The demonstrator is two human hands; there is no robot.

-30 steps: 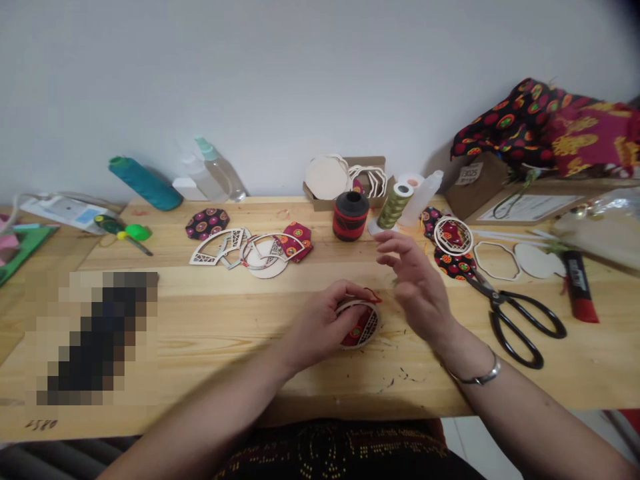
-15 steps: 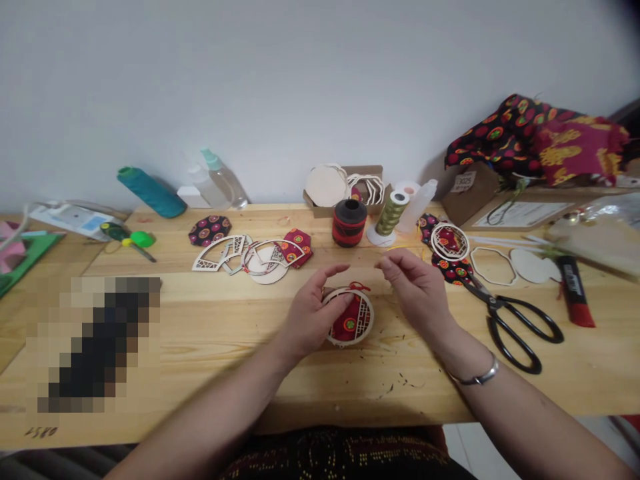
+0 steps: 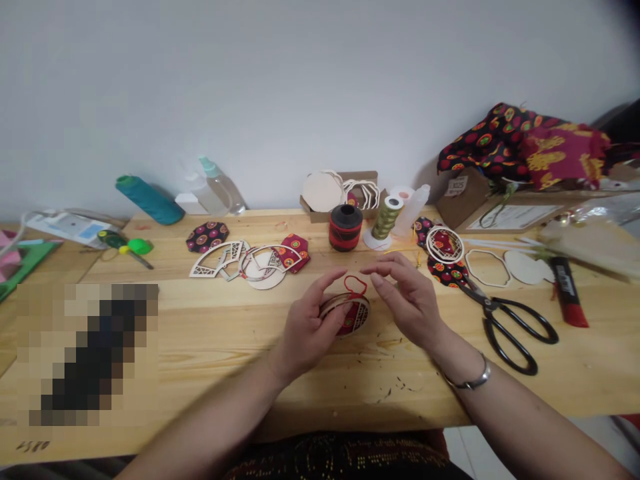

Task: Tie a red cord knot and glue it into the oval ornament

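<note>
My left hand (image 3: 313,323) is closed on a round wooden ornament (image 3: 357,317) with a lattice frame and dark red patterned fabric inside. Its thumb presses on the front while the index finger stretches out above. The ornament is tilted back, showing its edge. From its top rises a small loop of red cord (image 3: 356,285). Just right of that loop is my right hand (image 3: 410,300), its thumb and fingers apart with nothing visible between them. A pair of black-handled scissors (image 3: 500,320) lies to the right of my right hand.
Behind my hands stand a red thread spool (image 3: 345,230), a green thread cone (image 3: 387,219) and a box of wooden pieces (image 3: 323,193). Fan-shaped frames (image 3: 215,260) lie left. A black-and-red tube (image 3: 569,293) and a fabric-topped carton (image 3: 520,213) are right. A screwdriver (image 3: 125,247) lies far left.
My right hand has opened from a pinch and come closer to the ornament. The ornament has tilted back in my left hand, and its red loop now stands up. The view has shifted slightly.
</note>
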